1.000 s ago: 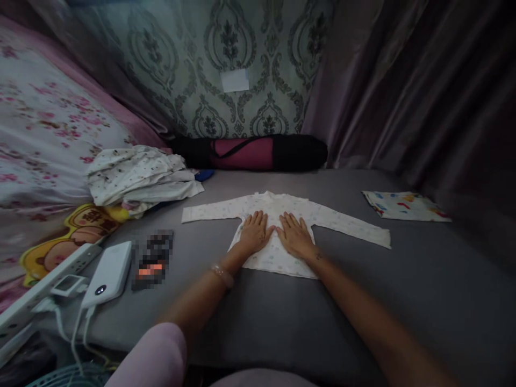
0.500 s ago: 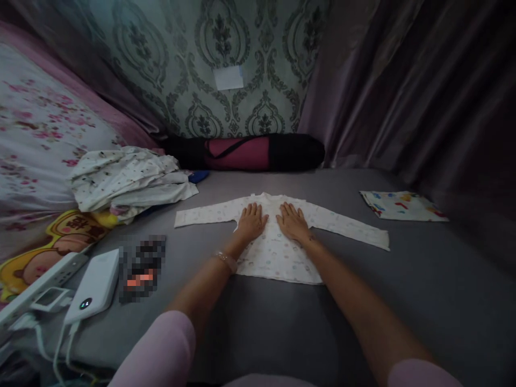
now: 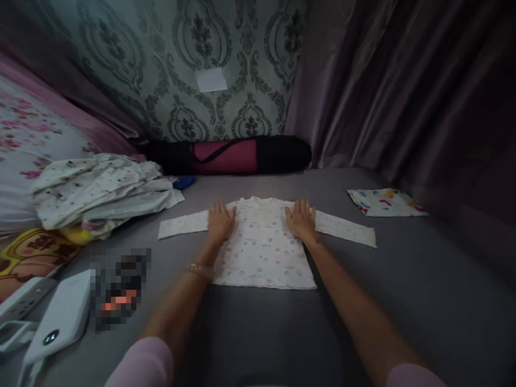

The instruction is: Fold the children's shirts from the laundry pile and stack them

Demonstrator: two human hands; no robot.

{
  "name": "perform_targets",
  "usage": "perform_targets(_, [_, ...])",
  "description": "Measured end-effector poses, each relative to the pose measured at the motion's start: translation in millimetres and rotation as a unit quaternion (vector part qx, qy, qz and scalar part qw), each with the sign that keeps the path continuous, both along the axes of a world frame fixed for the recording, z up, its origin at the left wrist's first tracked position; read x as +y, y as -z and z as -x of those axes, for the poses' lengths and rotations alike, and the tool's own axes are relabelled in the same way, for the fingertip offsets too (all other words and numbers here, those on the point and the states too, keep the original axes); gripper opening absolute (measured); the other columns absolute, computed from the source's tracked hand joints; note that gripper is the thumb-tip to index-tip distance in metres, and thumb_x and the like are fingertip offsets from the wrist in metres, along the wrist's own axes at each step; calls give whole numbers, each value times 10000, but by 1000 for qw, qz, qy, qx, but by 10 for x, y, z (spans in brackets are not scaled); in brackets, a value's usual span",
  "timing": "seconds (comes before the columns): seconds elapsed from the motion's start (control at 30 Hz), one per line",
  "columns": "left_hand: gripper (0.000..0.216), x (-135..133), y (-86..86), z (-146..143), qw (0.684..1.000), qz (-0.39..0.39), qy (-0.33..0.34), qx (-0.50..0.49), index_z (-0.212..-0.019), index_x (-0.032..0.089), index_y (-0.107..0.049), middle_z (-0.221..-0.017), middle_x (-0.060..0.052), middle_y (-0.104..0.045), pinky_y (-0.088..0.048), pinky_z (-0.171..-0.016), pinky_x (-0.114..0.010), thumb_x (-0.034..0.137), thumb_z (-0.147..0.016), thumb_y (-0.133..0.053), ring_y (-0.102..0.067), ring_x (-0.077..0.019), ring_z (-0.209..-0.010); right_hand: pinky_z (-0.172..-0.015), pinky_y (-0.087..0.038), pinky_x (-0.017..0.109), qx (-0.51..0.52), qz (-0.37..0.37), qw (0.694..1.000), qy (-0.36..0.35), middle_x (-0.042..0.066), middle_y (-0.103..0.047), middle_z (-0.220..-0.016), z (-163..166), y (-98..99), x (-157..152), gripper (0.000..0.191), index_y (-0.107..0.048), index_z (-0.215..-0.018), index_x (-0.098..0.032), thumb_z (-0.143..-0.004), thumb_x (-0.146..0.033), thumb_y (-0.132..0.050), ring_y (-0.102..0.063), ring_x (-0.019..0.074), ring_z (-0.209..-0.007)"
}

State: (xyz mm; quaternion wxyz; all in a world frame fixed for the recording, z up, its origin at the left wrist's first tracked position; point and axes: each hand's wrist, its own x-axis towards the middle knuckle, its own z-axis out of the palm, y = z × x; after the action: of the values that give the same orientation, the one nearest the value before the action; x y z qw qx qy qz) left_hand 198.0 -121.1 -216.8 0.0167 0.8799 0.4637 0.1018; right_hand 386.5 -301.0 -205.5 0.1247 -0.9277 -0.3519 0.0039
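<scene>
On the white shirt [image 3: 264, 252], your left hand [image 3: 220, 221] and right hand [image 3: 302, 220] lie flat, grasping nothing; left of the shirt, a power bank's [image 3: 64, 309] display [image 3: 51, 337] is unreadable.

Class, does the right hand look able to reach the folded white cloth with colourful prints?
Probably yes: the right hand lies open, with only a flat white printed shirt sleeve and grey surface between it and the folded cloth.

Home bedroom, patterned wallpaper [image 3: 250, 115], long curtains [image 3: 342, 86], grey bedding [image 3: 258, 333]
</scene>
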Motion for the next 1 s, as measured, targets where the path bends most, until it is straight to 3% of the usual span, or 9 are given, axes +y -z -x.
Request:
perform_targets(0.1, [690, 63, -40, 138, 999, 5, -43, 2, -1407, -72, -361, -1483, -275, -362, -223, -1141, -462, 445, -969, -230, -288, -355, -1412, -1165, -64, 501, 28, 16, 999, 36, 224, -226, -1558, -66, 3, -103, 743, -247, -1483, 37, -974, -495, -144, -138, 318, -1454])
perform_targets(0.23, [658, 154, -62, 307, 998, 34, -45, -4, -1359, -19, -449, -1439, -281, -425, -299, -1090, -508, 457, -962, -230, -348, -370, -1378, -1163, -75, 508, 54, 19, 997, 43, 223, -235, -1555, -151, 14, -254, 765, -258, -1483, 29, -968, -522, -127, -164, 320, -1449])
perform_targets(0.4, [687, 300, -32, 604, 989, -2, -147, -15, -1363, -88, -416, -1441, -325, -389, -260, -1099, -547, 434, -944, -263, -313, -405, -1386, -1161, -59, 533, 23, 34, 994, 98, 232, -231, -1553, -292, 50, -540, 748, -235, -1483, 53, -969, -483, -146, -140, 326, -1454])
perform_targets(0.63, [697, 416, -80, 949, 981, 17, -192, 0, -1361, -78, -412, -1472, -308, -352, -234, -1112, -532, 457, -948, -243, -260, -401, -1408, -1145, -92, 567, 12, 47, 986, 160, 242, -263, -1538, -507, 25, -905, 702, -275, -1471, 35, -969, -439, -148, -164, 333, -1446])
perform_targets(0.73, [690, 440, -95, 1048, 980, 26, -195, 3, -1354, -65, -420, -1461, -315, -364, -232, -1104, -551, 470, -949, -258, -274, -408, -1400, -1146, -123, 544, 33, 62, 985, 156, 230, -294, -1529, -585, 20, -1094, 669, -327, -1453, 16, -969, -416, -163, -204, 324, -1436])
perform_targets(0.83, [689, 456, -89, 1100, 977, -7, -211, -15, -1357, -83, -402, -1452, -342, -352, -270, -1078, -548, 457, -950, -271, -290, -422, -1386, -1137, -134, 559, -16, 31, 985, 171, 240, -300, -1521, -630, 19, -1261, 664, -335, -1443, 22, -963, -414, -193, -215, 337, -1429])
perform_targets(0.9, [682, 468, -80, 1127, 976, -25, -217, -22, -1358, -102, -388, -1444, -350, -354, -294, -1064, -532, 432, -945, -289, -317, -424, -1367, -1114, -182, 577, -43, 9, 977, 210, 267, -336, -1489, -655, 16, -1369, 656, -349, -1425, 42, -950, -394, -232, -253, 359, -1405])
perform_targets(1.0, [678, 483, -83, 1160, 977, 9, -212, -21, -1330, -108, -414, -1424, -346, -382, -304, -1053, -518, 433, -927, -354, -367, -429, -1328, -1045, -321, 529, -14, 11, 964, 265, 296, -461, -1369, -710, -2, -1527, 617, -448, -1352, 55, -913, -358, -310, -400, 378, -1302])
